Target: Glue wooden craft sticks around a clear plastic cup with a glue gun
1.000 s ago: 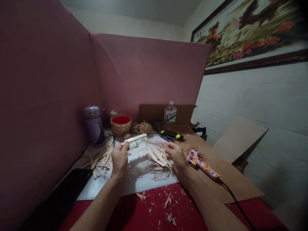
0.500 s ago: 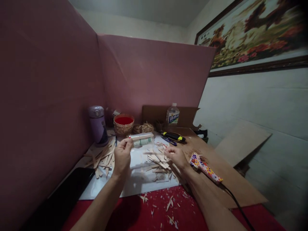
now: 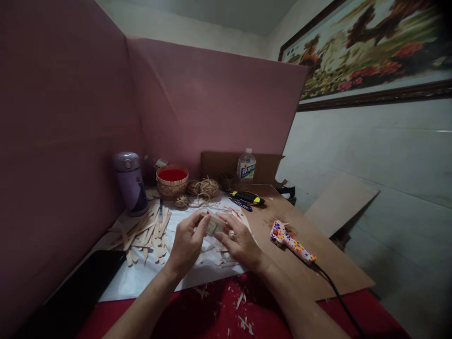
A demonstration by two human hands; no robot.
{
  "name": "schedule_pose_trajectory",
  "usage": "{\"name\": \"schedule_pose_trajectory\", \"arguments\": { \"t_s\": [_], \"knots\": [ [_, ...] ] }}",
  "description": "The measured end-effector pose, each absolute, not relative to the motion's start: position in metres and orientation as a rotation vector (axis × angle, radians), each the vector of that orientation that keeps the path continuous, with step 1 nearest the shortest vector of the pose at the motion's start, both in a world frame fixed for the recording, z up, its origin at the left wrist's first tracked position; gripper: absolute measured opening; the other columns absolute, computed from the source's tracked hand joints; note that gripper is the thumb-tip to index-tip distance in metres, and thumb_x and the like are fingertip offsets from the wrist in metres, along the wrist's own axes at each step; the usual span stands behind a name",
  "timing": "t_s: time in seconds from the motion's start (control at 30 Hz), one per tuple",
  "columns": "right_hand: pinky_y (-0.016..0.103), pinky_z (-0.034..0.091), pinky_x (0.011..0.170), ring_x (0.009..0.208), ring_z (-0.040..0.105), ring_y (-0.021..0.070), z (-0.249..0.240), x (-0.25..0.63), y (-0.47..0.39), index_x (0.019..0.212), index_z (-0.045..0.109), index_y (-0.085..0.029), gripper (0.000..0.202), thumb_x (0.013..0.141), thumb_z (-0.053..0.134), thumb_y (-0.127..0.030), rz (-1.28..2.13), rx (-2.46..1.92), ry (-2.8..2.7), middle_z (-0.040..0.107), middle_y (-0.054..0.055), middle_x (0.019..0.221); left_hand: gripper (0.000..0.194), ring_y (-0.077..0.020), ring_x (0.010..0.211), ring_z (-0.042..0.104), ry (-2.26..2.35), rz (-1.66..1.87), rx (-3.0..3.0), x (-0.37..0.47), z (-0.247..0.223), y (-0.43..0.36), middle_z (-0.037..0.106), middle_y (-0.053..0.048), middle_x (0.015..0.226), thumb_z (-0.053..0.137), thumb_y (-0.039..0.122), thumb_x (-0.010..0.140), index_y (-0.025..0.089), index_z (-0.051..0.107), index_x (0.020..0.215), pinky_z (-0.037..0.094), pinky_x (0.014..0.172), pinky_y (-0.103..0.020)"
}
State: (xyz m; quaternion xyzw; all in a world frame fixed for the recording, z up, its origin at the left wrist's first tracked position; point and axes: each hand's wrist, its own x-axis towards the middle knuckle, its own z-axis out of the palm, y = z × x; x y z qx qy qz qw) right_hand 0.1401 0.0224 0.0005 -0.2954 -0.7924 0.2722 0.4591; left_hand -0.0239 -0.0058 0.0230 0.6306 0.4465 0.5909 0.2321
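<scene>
Both hands hold a small clear plastic piece with a printed label point(image 3: 213, 227) in front of me, above the white paper. My left hand point(image 3: 189, 239) grips its left end between thumb and fingers. At the other end, my right hand point(image 3: 240, 240) has its fingers over the top and its thumb on the near side. A bit of red shows at the piece's upper left. The hands partly cover it, so its full shape is hidden. Wooden craft sticks point(image 3: 155, 238) lie in a loose pile left of my hands. Cut stick pieces point(image 3: 226, 258) lie partly hidden below my right hand.
Behind stand a purple flask point(image 3: 130, 183), a red-lined basket point(image 3: 172, 181), twine point(image 3: 206, 187) and a plastic bottle point(image 3: 246, 165). A utility knife point(image 3: 248, 197) and a flowered glue gun point(image 3: 291, 241) with a cord lie on cardboard at right. Shavings litter the red cloth point(image 3: 212, 313).
My right hand has moved left onto the plastic piece; the thin wooden stick it held is out of sight. My left hand has brought the piece lower and nearer. The view has shifted right.
</scene>
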Motion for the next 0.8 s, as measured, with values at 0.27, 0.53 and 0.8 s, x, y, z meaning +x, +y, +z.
{"name": "schedule_pose_trajectory", "arguments": {
  "t_s": [0.27,0.53,0.8],
  "knots": [
    [0.039,0.048,0.088,0.105,0.059,0.0245,-0.006,0.132,0.021,0.12,0.058,-0.02,0.032,0.089,0.054,-0.019,0.63,-0.75,-1.898,0.063,0.01,0.114,0.018,-0.0177,0.071,0.055,1.341,1.765,2.309,-0.025,0.02,0.0,0.064,-0.001,0.07,0.054,0.024,0.089,0.019,0.063,0.074,0.039,0.08,-0.034],
    [0.032,0.048,0.074,0.091,0.057,0.0213,-0.008,0.132,0.024,0.11,0.066,-0.022,0.026,0.084,0.063,-0.017,0.47,-0.862,-1.781,0.064,0.006,0.101,0.022,-0.0176,0.069,0.056,1.362,1.541,2.213,-0.026,0.035,0.015,0.066,-0.003,0.071,0.054,0.03,0.087,0.019,0.064,0.071,0.04,0.066,-0.029],
    [0.029,0.047,0.066,0.072,0.051,0.0153,-0.009,0.133,0.025,0.11,0.062,-0.02,0.025,0.085,0.064,-0.025,0.39,-0.863,-1.644,0.055,0.004,0.092,0.026,-0.0155,0.063,0.053,1.326,1.295,2.456,-0.018,0.043,0.026,0.062,-0.001,0.065,0.05,0.026,0.089,0.019,0.064,0.069,0.038,0.064,-0.028]
  ]
}}
